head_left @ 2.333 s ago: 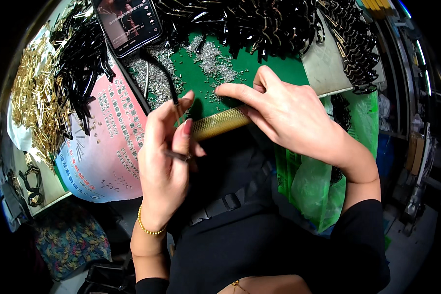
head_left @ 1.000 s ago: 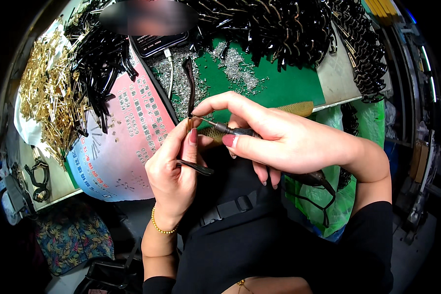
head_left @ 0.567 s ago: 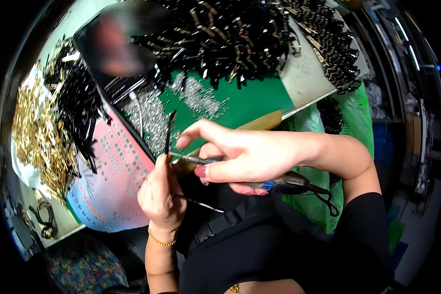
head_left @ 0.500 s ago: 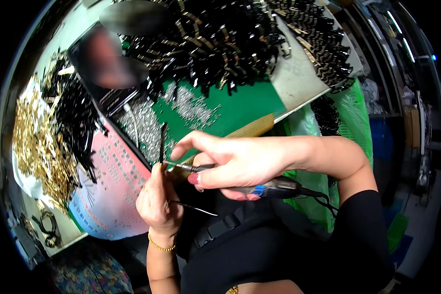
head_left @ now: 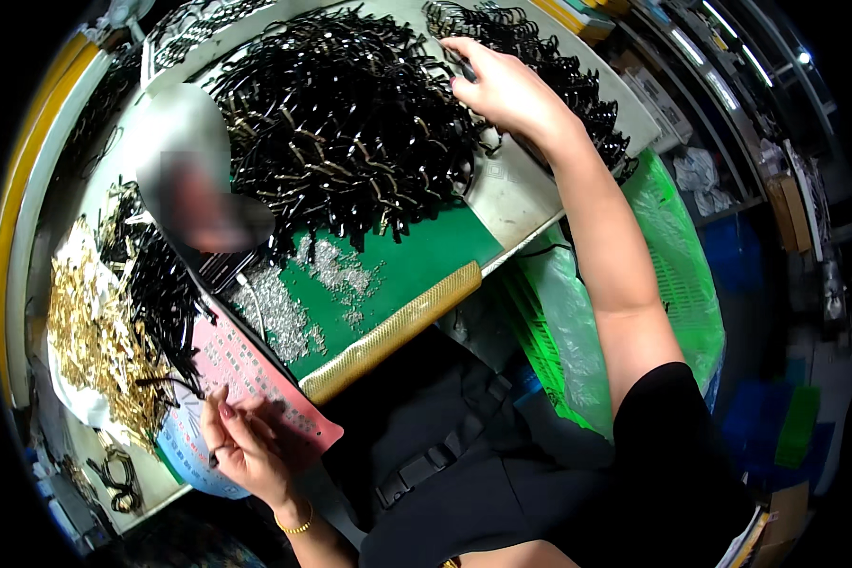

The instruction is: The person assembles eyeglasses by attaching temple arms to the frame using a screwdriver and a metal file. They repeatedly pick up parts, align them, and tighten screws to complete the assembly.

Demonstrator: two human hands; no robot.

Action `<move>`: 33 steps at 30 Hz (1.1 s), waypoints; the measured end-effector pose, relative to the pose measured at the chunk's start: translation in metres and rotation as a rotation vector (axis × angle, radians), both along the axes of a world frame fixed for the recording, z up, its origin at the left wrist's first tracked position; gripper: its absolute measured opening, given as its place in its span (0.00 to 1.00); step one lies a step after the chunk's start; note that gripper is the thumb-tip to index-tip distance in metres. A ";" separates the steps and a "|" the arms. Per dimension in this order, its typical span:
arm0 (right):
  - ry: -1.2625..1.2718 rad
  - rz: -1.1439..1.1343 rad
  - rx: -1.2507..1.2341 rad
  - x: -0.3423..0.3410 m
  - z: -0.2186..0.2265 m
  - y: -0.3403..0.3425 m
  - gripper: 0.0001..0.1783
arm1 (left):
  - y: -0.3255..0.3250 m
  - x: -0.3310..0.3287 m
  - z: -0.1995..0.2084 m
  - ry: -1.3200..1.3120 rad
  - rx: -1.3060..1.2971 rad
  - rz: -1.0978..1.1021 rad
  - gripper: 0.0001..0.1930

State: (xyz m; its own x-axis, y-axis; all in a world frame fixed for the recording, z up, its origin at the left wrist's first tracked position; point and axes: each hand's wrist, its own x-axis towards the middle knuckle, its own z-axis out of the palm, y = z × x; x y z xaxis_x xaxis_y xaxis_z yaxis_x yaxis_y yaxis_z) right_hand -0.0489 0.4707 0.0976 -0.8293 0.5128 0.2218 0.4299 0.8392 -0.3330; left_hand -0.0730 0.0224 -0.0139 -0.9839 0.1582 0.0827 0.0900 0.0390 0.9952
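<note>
My left hand [head_left: 241, 445] is over the pink and blue printed sheet [head_left: 227, 355] at the front left, fingers curled and pinched. A thin black curved strip [head_left: 172, 381] reaches leftward from its fingertips, in front of the gold pieces. My right arm stretches to the back of the table. There, my right hand [head_left: 506, 90] is closed beside the heap of glossy black strips [head_left: 341, 123], near the row of similar strips at the back right. Something dark shows between its fingers, mostly hidden. The corded screwdriver seen before cannot be made out clearly.
Small silver parts [head_left: 279, 317] are scattered on the green mat [head_left: 407, 265], behind a gold-coloured edge roll [head_left: 398, 327]. Gold strips [head_left: 104, 331] pile up at left. A partly blurred dark device with a white cable stands on the mat's left. A green plastic-lined basket [head_left: 672, 275] stands at right.
My hands have parted from their shared work with the screwdriver and black strip. The right hand went far back to the strips; the left moved left and nearer. The view has shifted.
</note>
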 end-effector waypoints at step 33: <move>-0.399 0.662 0.079 0.054 -0.032 -0.204 0.22 | -0.004 -0.021 0.007 0.158 -0.271 -0.234 0.14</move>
